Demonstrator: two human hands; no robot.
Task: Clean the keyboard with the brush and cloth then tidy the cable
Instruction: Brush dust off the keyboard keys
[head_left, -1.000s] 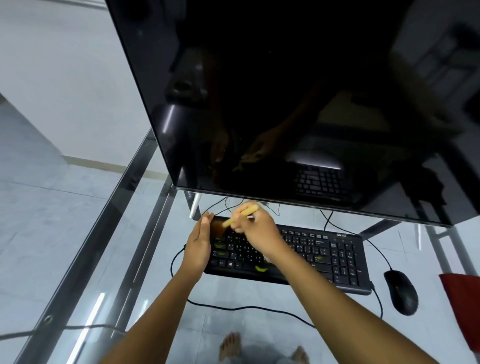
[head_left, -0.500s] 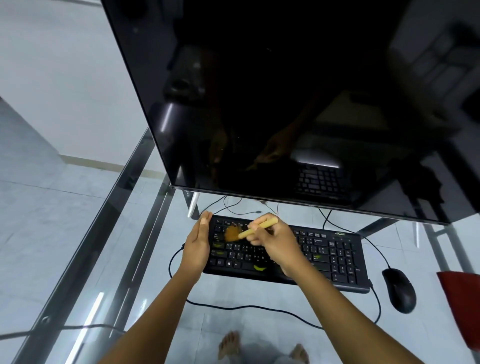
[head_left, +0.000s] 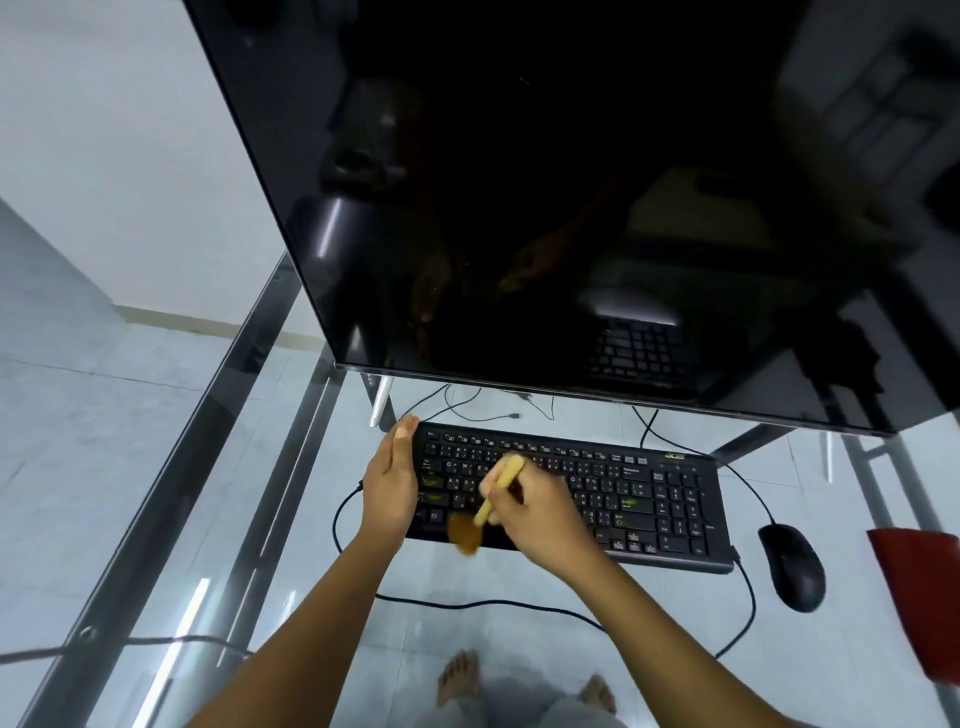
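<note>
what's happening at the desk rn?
A person is brushing a black keyboard on a glass desk. The right hand holds a small brush by its pale handle, bristles at the keyboard's near left edge. The left hand steadies the keyboard's left end. A black mouse and a red cloth lie to the right, untouched. The cable trails loose across the desk, not yet tidied.

Soft daylight, glare streaks on glass desk (head_left: 171, 670) — brush (head_left: 464, 532) bristles motion-blurred, edges warped
</note>
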